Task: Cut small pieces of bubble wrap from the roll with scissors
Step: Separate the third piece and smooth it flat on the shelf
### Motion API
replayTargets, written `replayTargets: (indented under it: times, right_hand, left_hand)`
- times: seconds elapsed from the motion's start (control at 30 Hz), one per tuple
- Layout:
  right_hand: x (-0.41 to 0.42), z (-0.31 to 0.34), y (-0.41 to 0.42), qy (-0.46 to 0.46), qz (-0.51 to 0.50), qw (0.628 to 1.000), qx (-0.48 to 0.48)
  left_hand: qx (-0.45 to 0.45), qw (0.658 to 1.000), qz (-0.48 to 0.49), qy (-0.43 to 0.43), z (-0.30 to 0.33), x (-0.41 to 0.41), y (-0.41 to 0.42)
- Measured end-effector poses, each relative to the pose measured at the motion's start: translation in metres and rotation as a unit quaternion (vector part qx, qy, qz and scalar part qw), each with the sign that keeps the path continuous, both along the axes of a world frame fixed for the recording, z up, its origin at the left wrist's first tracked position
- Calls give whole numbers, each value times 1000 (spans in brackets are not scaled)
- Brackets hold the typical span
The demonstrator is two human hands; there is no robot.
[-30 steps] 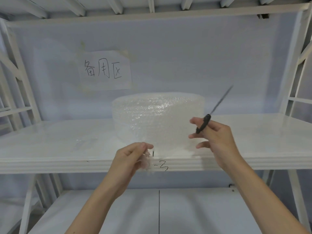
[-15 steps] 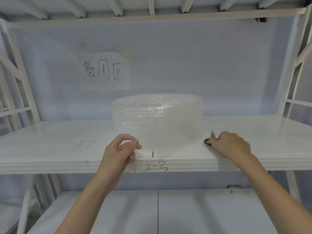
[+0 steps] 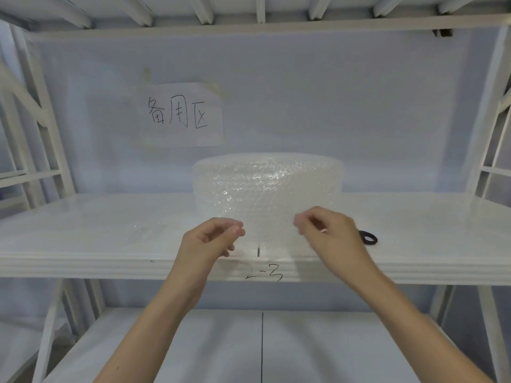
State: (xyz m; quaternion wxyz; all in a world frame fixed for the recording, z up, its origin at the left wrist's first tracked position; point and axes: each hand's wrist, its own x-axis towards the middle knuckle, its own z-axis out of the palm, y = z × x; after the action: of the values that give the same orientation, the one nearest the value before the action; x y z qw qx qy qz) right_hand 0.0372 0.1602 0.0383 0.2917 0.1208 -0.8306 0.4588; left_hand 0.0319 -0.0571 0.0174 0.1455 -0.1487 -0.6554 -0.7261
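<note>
A wide roll of clear bubble wrap point(image 3: 268, 178) stands on the middle of the white shelf point(image 3: 83, 244). In front of it my left hand point(image 3: 210, 241) and my right hand point(image 3: 329, 233) each pinch an upper corner of a clear bubble wrap sheet point(image 3: 268, 233) stretched between them. I cannot tell whether this sheet is joined to the roll. The scissors point(image 3: 369, 238) lie on the shelf just right of my right hand; only a black handle loop shows, the blades hidden behind the hand.
Faint clear bubble wrap pieces point(image 3: 149, 230) lie flat on the shelf to the left. A paper sign point(image 3: 181, 114) is taped to the back wall. White rack uprights point(image 3: 41, 134) stand at both sides, and a lower shelf point(image 3: 304, 349) lies below.
My right hand laid the scissors down on the shelf, then came left to the bubble wrap. Both hands now pinch the sheet, which my left hand has raised.
</note>
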Motion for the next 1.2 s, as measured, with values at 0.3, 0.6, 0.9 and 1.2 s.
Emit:
replayTargets:
  times: [0.3,0.6,0.9,1.2]
  right_hand:
    - [14,3,-62,-82,195,972,-98]
    - [6,1,-70,-154,204,947,-193]
    - [1,0,-77,-159,220,924,-270]
    - [-4,-8,-82,-167,236,909,-299]
  left_hand:
    - [-9,1000,-26,14,3,7,-6]
    - [-8,1000,14,25,4,9,-18]
    - [-32,999,-8,23,-3,13,-22]
    - [-38,999,5,10,-9,9,-27]
